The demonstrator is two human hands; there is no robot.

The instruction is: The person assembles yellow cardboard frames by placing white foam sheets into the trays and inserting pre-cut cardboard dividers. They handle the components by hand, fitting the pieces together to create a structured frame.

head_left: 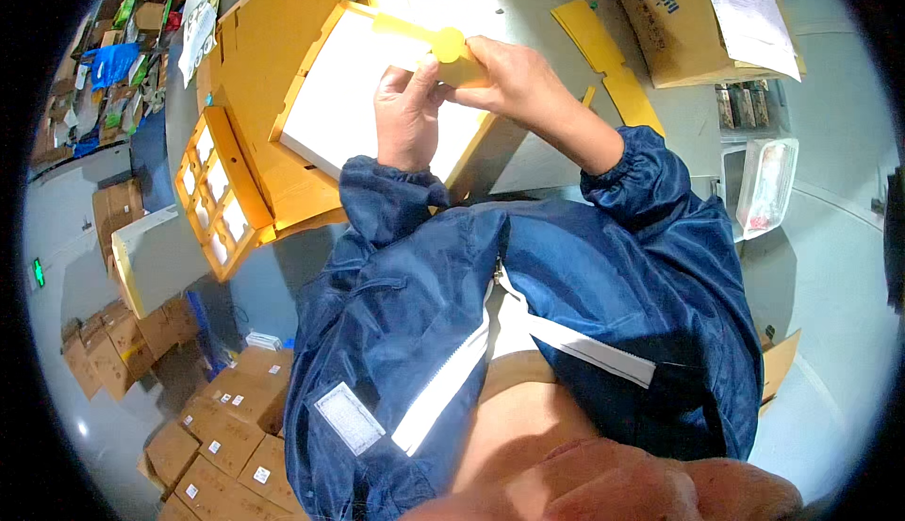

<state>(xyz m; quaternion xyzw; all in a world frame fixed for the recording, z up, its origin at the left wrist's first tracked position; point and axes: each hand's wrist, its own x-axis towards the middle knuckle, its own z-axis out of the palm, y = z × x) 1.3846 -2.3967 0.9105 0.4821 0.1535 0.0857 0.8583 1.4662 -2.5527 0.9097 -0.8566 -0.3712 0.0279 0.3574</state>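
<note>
Both my hands hold a flat yellow card piece [447, 45] with a round tab, raised above the work table. My left hand [409, 115] pinches its lower left part, thumb up along the edge. On the other side, my right hand [518, 76] grips the right end with fingers and thumb. Beneath them lies a broad white panel [335, 97] with yellow edges. It rests against an unfolded yellow cardboard box [250, 68]. A yellow frame with several window-like openings [247, 186] stands at the box's near left side.
Yellow card strips [613, 78] lie on the table to the right. A large brown carton [674, 26] with paper on it stands at the far right, above a clear plastic tray [767, 186]. Stacked brown boxes [231, 427] fill the floor at lower left; mixed scrap [113, 68] is piled at far left.
</note>
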